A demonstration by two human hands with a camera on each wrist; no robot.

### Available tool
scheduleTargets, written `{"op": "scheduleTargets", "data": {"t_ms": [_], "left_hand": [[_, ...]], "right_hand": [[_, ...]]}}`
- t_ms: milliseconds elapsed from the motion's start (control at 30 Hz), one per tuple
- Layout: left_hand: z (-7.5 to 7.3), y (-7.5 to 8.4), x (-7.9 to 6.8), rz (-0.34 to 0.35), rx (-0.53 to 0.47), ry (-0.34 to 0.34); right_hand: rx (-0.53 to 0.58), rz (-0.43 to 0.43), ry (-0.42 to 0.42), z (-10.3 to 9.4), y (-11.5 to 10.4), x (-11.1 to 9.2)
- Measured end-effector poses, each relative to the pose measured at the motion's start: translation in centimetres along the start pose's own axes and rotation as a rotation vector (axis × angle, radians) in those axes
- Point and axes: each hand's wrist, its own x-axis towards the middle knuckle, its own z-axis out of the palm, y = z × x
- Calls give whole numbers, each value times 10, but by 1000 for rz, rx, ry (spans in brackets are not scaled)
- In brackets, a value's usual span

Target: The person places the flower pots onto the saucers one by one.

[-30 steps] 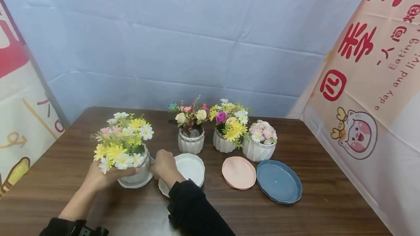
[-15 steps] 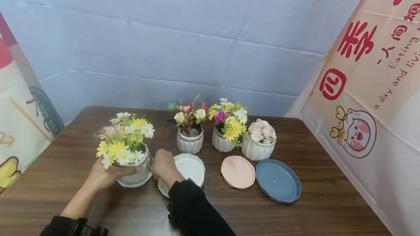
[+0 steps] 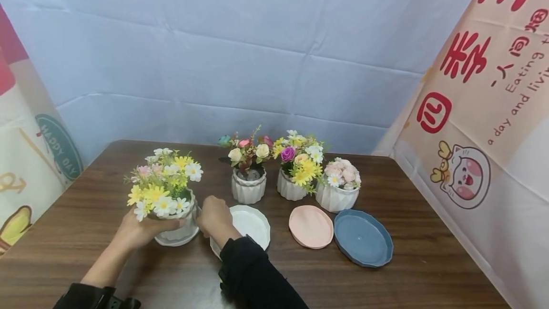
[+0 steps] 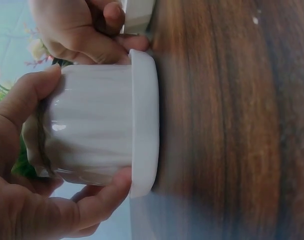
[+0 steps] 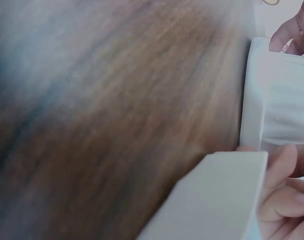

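On the left of the table, my left hand (image 3: 139,229) grips a white ribbed flower pot (image 4: 97,120) full of yellow and white daisies (image 3: 165,182). The pot stands upright on a white saucer (image 4: 146,125). In the left wrist view, thumb and fingers wrap the pot's side, one fingertip reaching the saucer's rim. From the other side my right hand (image 3: 215,218) pinches the saucer's rim, its other fingers curled. A second white saucer (image 3: 253,225) lies flat beside the right hand, partly covered by the forearm. Its pale edge looms close in the right wrist view.
Behind stand three more white pots: one with mixed roses (image 3: 249,190), one with yellow and purple flowers (image 3: 291,187), one with pale pink blooms (image 3: 339,198). A pink saucer (image 3: 311,227) and a larger blue saucer (image 3: 363,238) lie at right. Cloth (image 3: 240,61) hangs behind the table.
The second white saucer has shifted slightly to the right beside my right hand. Both hands keep their hold, and the daisy pot stays nearly in place.
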Motion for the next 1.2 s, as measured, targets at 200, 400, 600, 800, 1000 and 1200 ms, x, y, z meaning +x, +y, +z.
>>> {"op": "scheduleTargets", "data": {"t_ms": [200, 400, 600, 800, 1000, 1200], "left_hand": [[0, 0, 0, 4, 10, -10], [-4, -2, 3, 21, 24, -5], [-12, -7, 9, -21, 10, -29], [-21, -17, 18, 41, -79, -38], [-24, -22, 25, 11, -69, -50], [-24, -23, 28, -4, -81, -55]], "right_hand": [[-52, -7, -9, 0, -6, -2], [-31, -8, 9, 3, -13, -1], [37, -1, 50, 9, -23, 0], [100, 23, 67, 18, -33, 3], [109, 10, 143, 24, -35, 8], [80, -1, 148, 26, -32, 10]]}}
